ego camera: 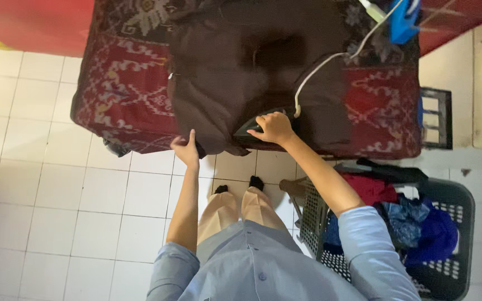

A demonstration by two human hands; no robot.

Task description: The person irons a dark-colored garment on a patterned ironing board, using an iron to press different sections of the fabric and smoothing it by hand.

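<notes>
While the left hand lies flat on the brown garment, right hand fingers clamp the iron.

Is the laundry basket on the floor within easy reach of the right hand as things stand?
Probably yes. The right hand grips the iron on the dark garment; the laundry basket stands open-topped just below that arm, nothing between, once the iron is released.

Light blue button-up shirt, small matching buttons down front placket. Sleeves rolled or pushed up past elbows, forearms bare. Beige trousers, straight legs. Dark socks on both feet. Both hands bare; no watch or rings seen.
</notes>
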